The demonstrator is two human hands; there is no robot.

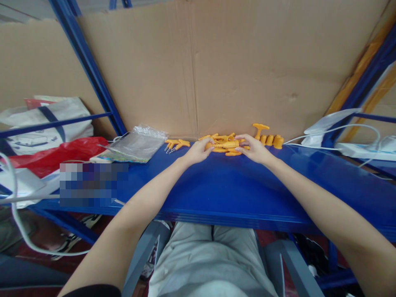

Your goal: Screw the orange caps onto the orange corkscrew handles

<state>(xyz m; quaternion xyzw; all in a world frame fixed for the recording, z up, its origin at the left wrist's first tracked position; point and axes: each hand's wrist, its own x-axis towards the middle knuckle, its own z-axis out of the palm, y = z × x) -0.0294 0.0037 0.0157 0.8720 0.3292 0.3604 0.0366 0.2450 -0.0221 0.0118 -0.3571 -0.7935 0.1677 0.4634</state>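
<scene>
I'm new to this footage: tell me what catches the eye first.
Both hands, left hand and right hand, meet on an orange plastic assembly at the back of the blue shelf, against cardboard. More orange parts sit to its right, a clear bag to its left.

A blue table (pixel 235 194) is backed by a creased cardboard sheet (pixel 216 66). At left centre a clear plastic bag (pixel 137 143) is laid on it, with a red bag (pixel 62 154) and a white tote (pixel 46 121) further left. At the right edge a white power strip (pixel 365 150) and white cables (pixel 340 130) are seen.
</scene>
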